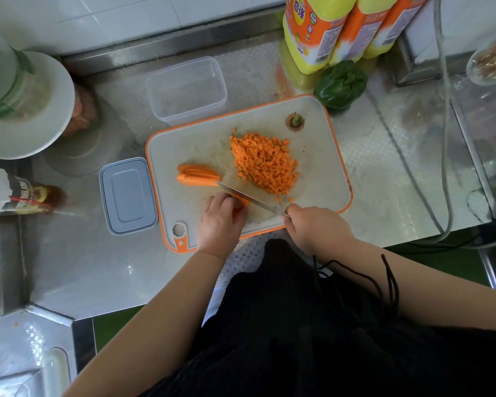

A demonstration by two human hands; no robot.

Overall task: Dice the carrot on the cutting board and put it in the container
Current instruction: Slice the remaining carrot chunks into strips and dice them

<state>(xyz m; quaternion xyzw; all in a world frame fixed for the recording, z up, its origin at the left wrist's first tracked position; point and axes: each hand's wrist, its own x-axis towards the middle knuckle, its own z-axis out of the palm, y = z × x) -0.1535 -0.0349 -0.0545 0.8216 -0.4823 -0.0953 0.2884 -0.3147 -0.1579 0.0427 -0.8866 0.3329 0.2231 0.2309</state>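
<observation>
A white cutting board (324, 173) with an orange rim lies on the steel counter. A heap of diced carrot (265, 161) covers its middle right. Carrot strips (196, 175) lie to the left of the heap. My left hand (219, 222) holds down a bundle of carrot sticks (241, 200) with curled fingers at the board's near edge. My right hand (315, 227) grips the handle of a knife (249, 197), whose blade lies across the sticks beside my left fingers. The carrot top (295, 121) sits at the board's far corner. A clear empty container (186, 90) stands behind the board.
The container's grey lid (128, 196) lies left of the board. Yellow detergent bottles (341, 27) and a green pepper (340, 84) stand at the back right. A white plate with a jar (26, 110) and a sauce bottle (32, 196) are at the left. Cables (444, 138) run on the right.
</observation>
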